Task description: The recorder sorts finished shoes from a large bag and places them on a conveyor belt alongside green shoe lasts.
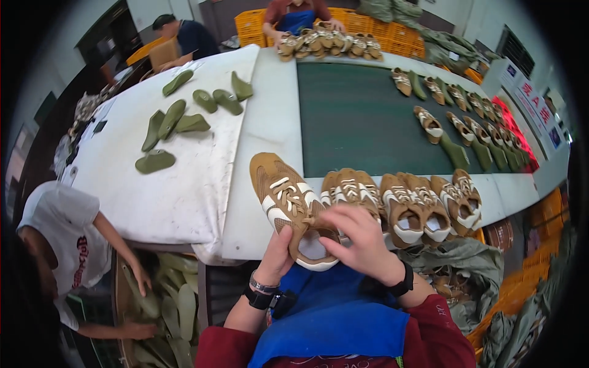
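Note:
A tan sneaker with white stripes and tied laces is held up before me, its toe pointing away and its pale insole showing. My left hand grips its left side near the heel. On the other side, my right hand is bent over the collar, fingers by the tongue and thumb at the opening; the fingertips are partly hidden. Just right of it, several matching sneakers stand in a row along the near table edge.
A green belt carries sneakers and green shoe lasts at right. More lasts lie on the white-covered table. At lower left a person reaches into a bin of lasts. Another person handles sneakers opposite.

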